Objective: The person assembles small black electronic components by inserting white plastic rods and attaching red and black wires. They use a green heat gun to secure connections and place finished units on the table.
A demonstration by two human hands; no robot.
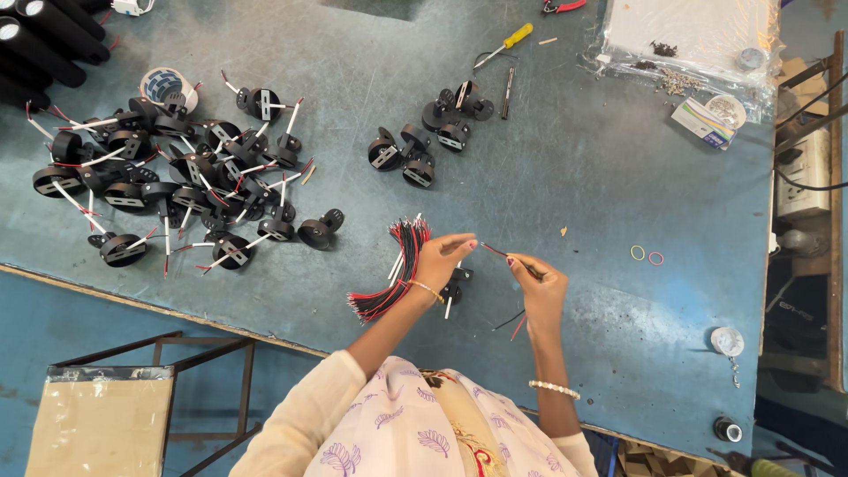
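Nearest the camera, a person in a pale, leaf-printed garment is leaning over a worn blue-grey worktable (pixel 583 185). At the lower left, a flat cardboard package wrapped in clear film (pixel 102 422) is sitting on a dark metal frame.

Both forearms are reaching forward, each wrist wearing a thin bangle. The left hand (pixel 439 262) is curling around a thick bundle of red and black wires (pixel 395 269), which is fanning out to the left across the table. The right hand (pixel 539 287) is pinching a single thin red and black wire (pixel 502 254), which is stretching across to the left fingertips. The two hands are staying slightly apart, joined only by that wire. A small black part (pixel 455 289) is lying just below the left hand.

Further left, a large heap of round black fittings with white and red leads (pixel 168 181) is covering the table, and a smaller cluster (pixel 428 137) is lying beyond the hands. Two small rubber bands (pixel 647 255) are lying to the right.

At the far edge, a yellow-handled screwdriver (pixel 508 41) is resting, and at the upper right a white tray under crinkled clear plastic (pixel 685 35) is sitting beside a small colourful striped box (pixel 704 122).
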